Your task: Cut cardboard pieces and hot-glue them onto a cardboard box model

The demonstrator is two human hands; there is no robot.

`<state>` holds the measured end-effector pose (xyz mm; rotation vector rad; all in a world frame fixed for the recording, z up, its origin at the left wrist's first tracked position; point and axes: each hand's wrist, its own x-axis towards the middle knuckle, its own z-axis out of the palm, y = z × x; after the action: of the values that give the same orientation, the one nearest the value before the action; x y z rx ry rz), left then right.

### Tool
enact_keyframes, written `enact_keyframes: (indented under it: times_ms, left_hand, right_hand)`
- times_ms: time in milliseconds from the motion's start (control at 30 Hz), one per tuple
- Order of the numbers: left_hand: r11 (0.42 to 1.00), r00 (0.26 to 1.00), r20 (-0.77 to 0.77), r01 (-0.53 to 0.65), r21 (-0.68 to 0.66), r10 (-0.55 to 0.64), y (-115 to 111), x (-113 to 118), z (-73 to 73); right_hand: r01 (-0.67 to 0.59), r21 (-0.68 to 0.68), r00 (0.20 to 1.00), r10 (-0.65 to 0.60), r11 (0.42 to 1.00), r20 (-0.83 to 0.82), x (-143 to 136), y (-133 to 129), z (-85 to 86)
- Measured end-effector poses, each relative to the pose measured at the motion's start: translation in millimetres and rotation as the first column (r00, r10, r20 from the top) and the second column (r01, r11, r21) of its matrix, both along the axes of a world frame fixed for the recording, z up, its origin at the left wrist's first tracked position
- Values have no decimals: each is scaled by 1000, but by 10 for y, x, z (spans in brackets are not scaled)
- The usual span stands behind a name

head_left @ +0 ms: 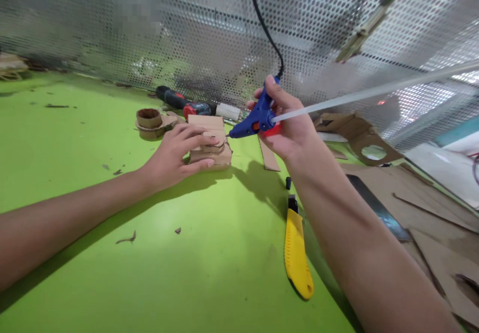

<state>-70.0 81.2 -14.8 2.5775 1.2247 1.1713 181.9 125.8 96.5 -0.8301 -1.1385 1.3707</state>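
In my right hand is a blue hot glue gun, its nozzle pointing left and its black cord running upward. A long translucent glue stick sticks out of its back end. The nozzle tip is at the right edge of a small layered cardboard piece; whether it touches cannot be made out. My left hand steadies this piece on the green table, fingers over its top and thumb along its near side. The fingers partly cover the piece.
Behind the cardboard lie a black and red power tool and a cardboard ring piece. A yellow utility knife lies near my right forearm. Cardboard sheets and a dark phone-like slab are at right. A perforated metal panel stands behind.
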Motion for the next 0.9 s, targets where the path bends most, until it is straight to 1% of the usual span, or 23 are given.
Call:
enact_keyframes:
  times_ms: [67,233,333,400,467,533,567,733,800,900]
  left_hand:
    - [1000,1000,5,-4,1,4,-2,3,-1]
    - [1000,1000,-14,-22,-8,22,-20,19,23]
    - [999,999,-31,-29,-43,27,-28,14,32]
    - [995,1000,23,-9,-101,12,-26,-4,27]
    - [982,989,144,61,-176,-36,-17,-30,18]
    - [970,968,241,120,-211,-68,-9,-55,17]
    - [972,965,252,122,-202,-69,-8,-64,22]
    - [997,991,134,22,-68,-13,-43,-52,79]
    - [997,994,109,-2,-75,10,-56,-32,89]
    - [990,994,95,-39,-133,52,-42,-14,69]
  right_hand:
    - [-11,9,1000,12,1000,-25,9,14,-9]
    - [39,-2,999,-39,999,2,-9,8,-2]
    - [25,-29,998,-27,999,-51,-41,-24,24]
    - [15,-48,994,-21,999,-109,-57,-37,35]
    - [11,-59,991,-19,998,-135,-61,-35,37]
    - [19,-48,993,-25,999,-113,-53,-22,32]
    - [28,-40,995,-31,999,-90,-47,-15,30]
    - [49,-14,999,-49,999,3,-30,-5,33]
    - [46,-4,998,-46,999,39,-33,-12,31]
    - [38,-6,998,-37,999,58,-38,-26,15]
